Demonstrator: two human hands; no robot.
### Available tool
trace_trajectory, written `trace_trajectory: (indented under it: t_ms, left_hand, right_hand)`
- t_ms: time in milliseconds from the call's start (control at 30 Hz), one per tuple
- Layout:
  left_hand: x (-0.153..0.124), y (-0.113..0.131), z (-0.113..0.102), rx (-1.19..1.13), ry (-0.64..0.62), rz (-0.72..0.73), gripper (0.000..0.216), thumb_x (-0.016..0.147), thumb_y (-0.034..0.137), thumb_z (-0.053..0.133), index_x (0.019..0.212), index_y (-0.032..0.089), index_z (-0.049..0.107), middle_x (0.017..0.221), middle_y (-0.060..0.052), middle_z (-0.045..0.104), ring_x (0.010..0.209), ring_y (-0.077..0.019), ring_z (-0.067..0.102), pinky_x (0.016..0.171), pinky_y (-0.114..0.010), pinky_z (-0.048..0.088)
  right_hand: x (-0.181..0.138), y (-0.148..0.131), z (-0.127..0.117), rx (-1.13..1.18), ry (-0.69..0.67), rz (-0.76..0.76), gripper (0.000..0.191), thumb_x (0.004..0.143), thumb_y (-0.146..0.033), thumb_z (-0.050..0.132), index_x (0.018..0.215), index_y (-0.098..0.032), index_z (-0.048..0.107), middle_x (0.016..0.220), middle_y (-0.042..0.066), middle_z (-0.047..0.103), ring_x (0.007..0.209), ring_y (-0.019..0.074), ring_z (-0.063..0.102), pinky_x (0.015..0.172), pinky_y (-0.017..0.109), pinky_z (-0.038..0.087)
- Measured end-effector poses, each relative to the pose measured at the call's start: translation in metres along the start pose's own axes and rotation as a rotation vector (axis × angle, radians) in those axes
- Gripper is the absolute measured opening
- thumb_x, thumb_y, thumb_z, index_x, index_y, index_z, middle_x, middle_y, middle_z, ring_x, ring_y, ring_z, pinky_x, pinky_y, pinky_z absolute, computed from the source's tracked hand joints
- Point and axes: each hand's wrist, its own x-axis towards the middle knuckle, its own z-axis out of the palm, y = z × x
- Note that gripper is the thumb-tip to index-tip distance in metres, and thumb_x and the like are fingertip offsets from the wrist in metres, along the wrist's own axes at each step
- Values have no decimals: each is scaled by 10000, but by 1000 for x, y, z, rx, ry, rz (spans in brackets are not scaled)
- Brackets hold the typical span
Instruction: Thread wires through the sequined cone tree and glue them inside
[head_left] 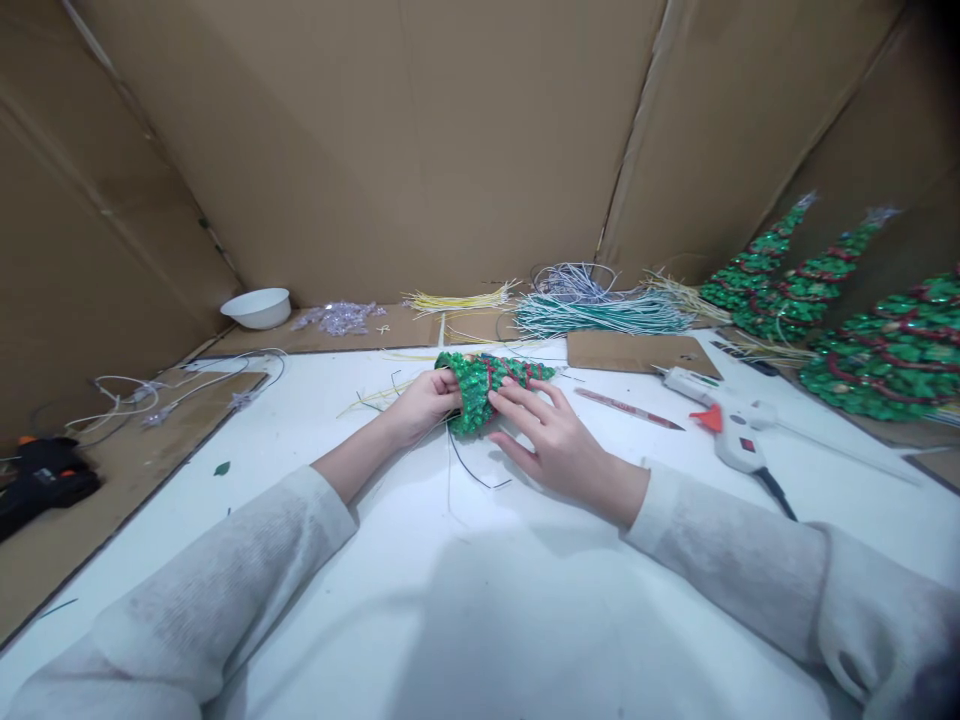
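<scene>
A small green Christmas tree (474, 393) with red trim lies on its side on the white table, its tip toward the right. My left hand (424, 402) is closed on the tree's wide base at its left end, with some fingers hidden inside or behind the rim. Resting on the tree's side, my right hand (544, 430) has its fingers stretched out and spread. Thin yellow and dark wires (375, 400) stick out around the base, and a dark wire (472, 470) curves down onto the table below it.
A white glue gun (739, 440) with an orange-red tip and a pointed red-and-white strip (630, 408) lie at the right. Finished-looking trees (892, 350) stand far right. Wire bundles (607, 312), clear star pieces (341, 317) and a white bowl (257, 309) line the back. A black tool (49, 475) lies left.
</scene>
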Motion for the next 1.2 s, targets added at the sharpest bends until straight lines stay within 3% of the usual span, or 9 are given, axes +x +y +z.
trace_trajectory:
  t_ms: [233, 800, 1033, 1200]
  left_hand:
    - [3, 3, -1, -2, -4, -60, 303, 543, 259, 831, 780, 104, 723, 736, -68, 731, 634, -147, 643, 681, -269, 492]
    - [1, 7, -1, -72, -61, -122, 392, 566, 210, 818, 925, 105, 702, 900, -93, 732, 821, -203, 667, 783, -296, 486]
    - [-1, 8, 0, -60, -78, -124, 353, 639, 202, 770, 974, 120, 694, 993, -107, 718, 885, -214, 663, 813, -309, 482]
    - [1, 6, -3, -39, -67, -123, 342, 631, 204, 776, 951, 108, 702, 975, -112, 722, 866, -212, 668, 778, -292, 490]
  right_hand:
    - [1, 0, -1, -26, -3, -1, 302, 885, -226, 508, 1115, -44, 579, 1053, 151, 669, 1082, 256, 580, 885, 436, 438]
    - [3, -7, -5, -316, -139, -140, 336, 924, -220, 448, 1142, 5, 567, 1076, 160, 659, 1070, 282, 576, 841, 435, 412]
    - [6, -8, -8, -222, -129, -70, 368, 928, -301, 440, 1134, -31, 582, 1079, 150, 665, 1059, 272, 589, 856, 450, 403]
    - [5, -5, -8, -139, -59, -27, 319, 912, -265, 469, 1105, -46, 595, 1053, 140, 679, 1043, 251, 605, 882, 445, 407]
